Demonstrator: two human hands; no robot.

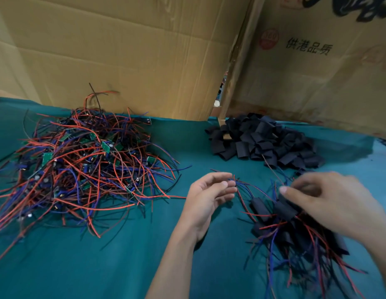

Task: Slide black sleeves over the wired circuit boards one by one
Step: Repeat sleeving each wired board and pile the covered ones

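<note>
Both hands grip: left hand (209, 192) pinches wires (243, 187), right hand (330, 197) a sleeved board (283, 209), beside loose sleeves (263, 140).

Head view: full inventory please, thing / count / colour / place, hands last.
Bare wired circuit boards: one big tangled pile, too many to count; green boards with red, blue and black wires; left on the cloth.
Black sleeves: one heap, too many to count; black; back right, by the cardboard.
Sleeved boards: one pile, count unclear; black sleeves with red and blue wires; front right.
Table cloth: one; teal; covers the whole work surface.
Cardboard panels: two; brown, the right one printed; standing behind.
Left hand: centre, fingers curled at blue and red wire ends.
Right hand: blurred, pinching a sleeve over the front-right pile.
</note>
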